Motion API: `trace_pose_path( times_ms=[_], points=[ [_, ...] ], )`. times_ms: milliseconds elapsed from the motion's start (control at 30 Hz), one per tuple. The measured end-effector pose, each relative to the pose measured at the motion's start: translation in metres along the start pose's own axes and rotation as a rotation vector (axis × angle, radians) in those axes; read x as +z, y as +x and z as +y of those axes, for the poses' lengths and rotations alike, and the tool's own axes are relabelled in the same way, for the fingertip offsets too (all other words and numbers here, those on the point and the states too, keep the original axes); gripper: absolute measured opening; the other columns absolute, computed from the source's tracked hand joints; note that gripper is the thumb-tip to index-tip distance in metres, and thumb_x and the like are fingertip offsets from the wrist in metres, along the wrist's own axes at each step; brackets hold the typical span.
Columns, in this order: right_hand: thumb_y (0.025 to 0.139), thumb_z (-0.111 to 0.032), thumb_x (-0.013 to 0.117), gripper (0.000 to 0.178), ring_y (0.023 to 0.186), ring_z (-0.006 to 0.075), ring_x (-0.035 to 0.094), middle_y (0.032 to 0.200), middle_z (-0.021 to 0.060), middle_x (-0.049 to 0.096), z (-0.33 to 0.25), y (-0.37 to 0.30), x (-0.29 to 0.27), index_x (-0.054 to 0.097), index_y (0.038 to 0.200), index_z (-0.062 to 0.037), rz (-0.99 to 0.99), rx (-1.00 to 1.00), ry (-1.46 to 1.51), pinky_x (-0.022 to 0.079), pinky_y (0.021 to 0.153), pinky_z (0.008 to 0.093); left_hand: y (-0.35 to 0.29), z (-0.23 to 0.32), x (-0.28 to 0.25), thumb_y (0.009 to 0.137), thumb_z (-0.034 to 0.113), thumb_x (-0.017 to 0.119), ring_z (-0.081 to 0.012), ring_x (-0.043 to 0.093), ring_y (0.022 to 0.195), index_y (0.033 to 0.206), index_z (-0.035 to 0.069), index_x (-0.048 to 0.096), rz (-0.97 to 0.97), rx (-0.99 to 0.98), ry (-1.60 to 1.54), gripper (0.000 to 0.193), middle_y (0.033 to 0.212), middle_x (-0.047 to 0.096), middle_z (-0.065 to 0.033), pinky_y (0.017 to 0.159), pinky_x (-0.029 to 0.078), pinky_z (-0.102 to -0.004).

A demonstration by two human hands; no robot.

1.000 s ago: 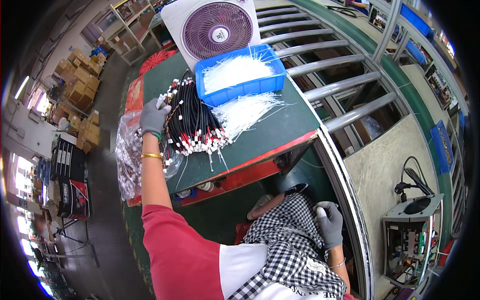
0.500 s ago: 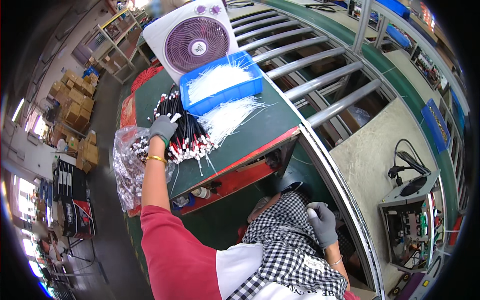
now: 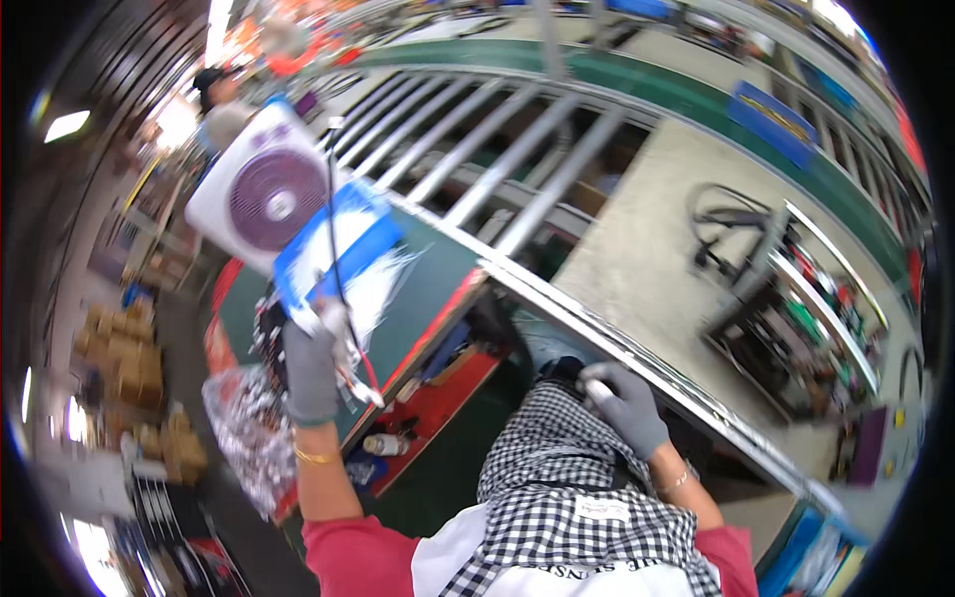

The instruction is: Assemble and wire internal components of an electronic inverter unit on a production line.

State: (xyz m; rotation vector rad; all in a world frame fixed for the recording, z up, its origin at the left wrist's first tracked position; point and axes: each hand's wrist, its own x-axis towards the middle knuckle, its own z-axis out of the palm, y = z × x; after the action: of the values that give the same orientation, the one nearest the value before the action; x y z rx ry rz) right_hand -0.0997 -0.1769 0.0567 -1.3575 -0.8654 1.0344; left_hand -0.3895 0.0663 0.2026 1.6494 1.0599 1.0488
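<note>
We see a green-topped workbench (image 3: 438,284) with a red edge just under the raised hand; a white box fan (image 3: 261,199) stands beyond it; a roller conveyor (image 3: 497,159) with metal bars runs up and to the right; stacked cardboard boxes (image 3: 119,348) sit on the dark floor far to the left; ceiling strip lights (image 3: 65,124) glow above them.

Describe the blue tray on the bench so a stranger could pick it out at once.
Start at the green-topped workbench at the left of the view, where a white box fan with a purple grille stands at the far end. The blue tray lies right beside that fan, just beyond the gloved left hand. It is the only bright blue thing on the bench, filled with thin white strands.
</note>
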Motion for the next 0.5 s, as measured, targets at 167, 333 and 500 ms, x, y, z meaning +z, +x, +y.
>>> trace_pose_path(
  times_ms=[167,333,500],
  points=[
    [0.099,-0.021,0.048,0.038,0.093,0.0155,0.062,0.109,0.0105,0.064,-0.04,-0.024,-0.042,0.056,0.129,-0.0002,0.271,-0.257,-0.127,0.051,0.084,0.0305,-0.07,-0.002,0.187,0.088,0.009,0.067,-0.005,0.055,0.069,0.093,0.002,0.066,-0.775,-0.285,-0.09,0.009,0.076,0.06,0.0039,0.063,0.046,-0.0227],
    [0.103,-0.03,0.045,0.041,0.087,0.0148,0.064,0.095,0.0084,0.065,-0.067,-0.083,-0.083,0.055,0.125,0.0021,0.72,-0.236,0.174,0.051,0.082,0.0295,-0.147,-0.009,0.298,0.09,0.019,0.071,-0.0052,0.055,0.078,0.105,0.0,0.066,-1.276,-0.046,-0.118,0.024,0.084,0.063,0.0001,0.071,0.046,-0.0227],
    [0.1,-0.026,0.052,0.03,0.067,0.0098,0.053,0.074,0.0022,0.057,-0.087,-0.166,-0.127,0.064,0.116,-0.0028,0.908,-0.076,-0.284,0.044,0.063,0.0253,-0.152,0.02,0.353,0.1,0.024,0.054,-0.0067,0.049,0.047,0.127,0.002,0.053,-1.215,-0.176,-0.476,0.034,0.071,0.058,-0.0006,0.041,0.039,-0.0215]
  ],
)
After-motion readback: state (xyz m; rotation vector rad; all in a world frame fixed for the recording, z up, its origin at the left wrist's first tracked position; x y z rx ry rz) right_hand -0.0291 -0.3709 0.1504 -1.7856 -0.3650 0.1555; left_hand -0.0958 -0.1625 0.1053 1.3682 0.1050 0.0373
